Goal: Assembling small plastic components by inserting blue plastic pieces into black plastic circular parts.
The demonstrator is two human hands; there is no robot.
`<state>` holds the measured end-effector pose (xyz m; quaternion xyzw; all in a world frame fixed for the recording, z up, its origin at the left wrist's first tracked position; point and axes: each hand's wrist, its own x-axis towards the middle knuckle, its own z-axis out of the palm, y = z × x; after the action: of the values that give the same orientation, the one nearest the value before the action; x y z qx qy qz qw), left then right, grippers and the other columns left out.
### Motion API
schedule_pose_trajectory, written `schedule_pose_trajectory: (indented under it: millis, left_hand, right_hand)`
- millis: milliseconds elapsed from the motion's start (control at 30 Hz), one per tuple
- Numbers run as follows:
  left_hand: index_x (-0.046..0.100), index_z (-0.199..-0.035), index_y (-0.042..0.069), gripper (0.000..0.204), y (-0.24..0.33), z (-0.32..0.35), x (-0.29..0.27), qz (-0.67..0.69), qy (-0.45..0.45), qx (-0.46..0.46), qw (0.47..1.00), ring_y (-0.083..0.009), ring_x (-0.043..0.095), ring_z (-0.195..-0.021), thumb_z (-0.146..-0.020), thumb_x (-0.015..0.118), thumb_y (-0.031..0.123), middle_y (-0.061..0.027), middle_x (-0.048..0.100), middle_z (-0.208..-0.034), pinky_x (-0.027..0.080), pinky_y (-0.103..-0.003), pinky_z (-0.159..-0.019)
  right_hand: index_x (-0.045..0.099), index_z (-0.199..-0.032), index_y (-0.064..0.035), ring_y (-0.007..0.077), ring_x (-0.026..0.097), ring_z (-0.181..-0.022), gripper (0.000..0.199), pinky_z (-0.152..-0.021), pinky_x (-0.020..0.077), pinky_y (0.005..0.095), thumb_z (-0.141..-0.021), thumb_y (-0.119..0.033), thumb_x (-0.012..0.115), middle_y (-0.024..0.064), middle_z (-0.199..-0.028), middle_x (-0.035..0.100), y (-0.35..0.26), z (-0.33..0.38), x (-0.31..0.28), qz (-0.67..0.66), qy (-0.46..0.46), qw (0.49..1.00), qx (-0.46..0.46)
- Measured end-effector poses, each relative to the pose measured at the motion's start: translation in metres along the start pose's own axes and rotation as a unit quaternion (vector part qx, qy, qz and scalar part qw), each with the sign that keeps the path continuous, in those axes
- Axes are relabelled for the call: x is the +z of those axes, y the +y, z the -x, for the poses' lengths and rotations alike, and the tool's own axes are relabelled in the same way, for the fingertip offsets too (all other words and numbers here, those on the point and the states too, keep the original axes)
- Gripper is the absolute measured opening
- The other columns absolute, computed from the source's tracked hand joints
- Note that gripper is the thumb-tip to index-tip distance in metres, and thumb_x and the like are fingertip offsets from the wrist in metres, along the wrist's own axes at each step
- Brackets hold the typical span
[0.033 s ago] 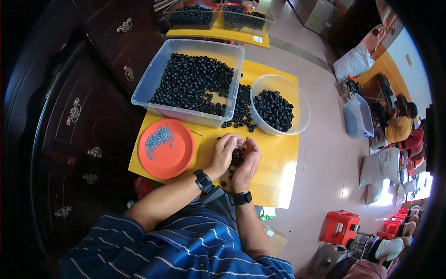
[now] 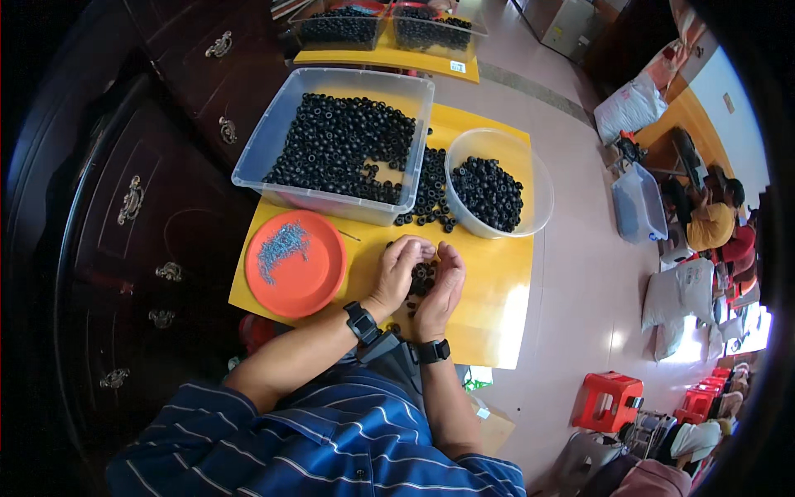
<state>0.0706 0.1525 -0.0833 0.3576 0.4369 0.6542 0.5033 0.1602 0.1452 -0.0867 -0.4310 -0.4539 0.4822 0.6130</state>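
Note:
My left hand (image 2: 399,273) and my right hand (image 2: 441,291) rest on the yellow tabletop (image 2: 497,302), curved toward each other with the fingertips nearly meeting. Between the palms lies a small heap of black ring-shaped pieces (image 2: 423,278), partly hidden by the hands. Both hands are open and cupped around the heap, gripping no piece that I can see. Just beyond them stand a large clear bin (image 2: 319,207) of black rings and a round clear tub (image 2: 542,199) holding more. Loose black rings (image 2: 432,182) lie between these two containers.
Left of my hands sits a red plate (image 2: 306,294) with small bluish-grey pieces (image 2: 284,248). A thin stick (image 2: 350,235) lies beside it. Dark drawers (image 2: 124,273) stand close on the left. Another yellow table (image 2: 389,60) is at the back. A red stool (image 2: 609,402) stands right.

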Motion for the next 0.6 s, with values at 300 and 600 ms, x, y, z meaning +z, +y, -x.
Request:
schedule_pose_trajectory:
  millis: [300,600]
  left_hand:
    - [0.058,-0.123,-0.003,0.046,0.011,0.009,-0.018,0.014,-0.017,-0.024,0.999,-0.0256,0.064,-0.116,-0.109,0.04,0.037,-0.0181,0.066,-0.119,0.047,-0.04,-0.105]
    - [0.057,-0.123,-0.003,0.049,0.015,0.005,-0.018,0.023,-0.038,-0.038,0.998,-0.0268,0.059,-0.123,-0.109,0.039,0.041,-0.0191,0.063,-0.126,0.041,-0.042,-0.111]
  right_hand:
    - [0.045,-0.139,-0.0027,0.0268,0.047,-0.135,0.056,-0.116,0.0308,0.0414,-0.109,-0.048,0.032,0.0171,-0.142,0.053,0.003,-0.004,-0.004,-0.142,0.028,0.988,0.051]
    - [0.047,-0.139,-0.0027,0.0261,0.047,-0.135,0.061,-0.116,0.03,0.0405,-0.108,-0.053,0.031,0.0169,-0.142,0.053,-0.001,-0.007,-0.004,-0.131,0.023,0.99,0.052]
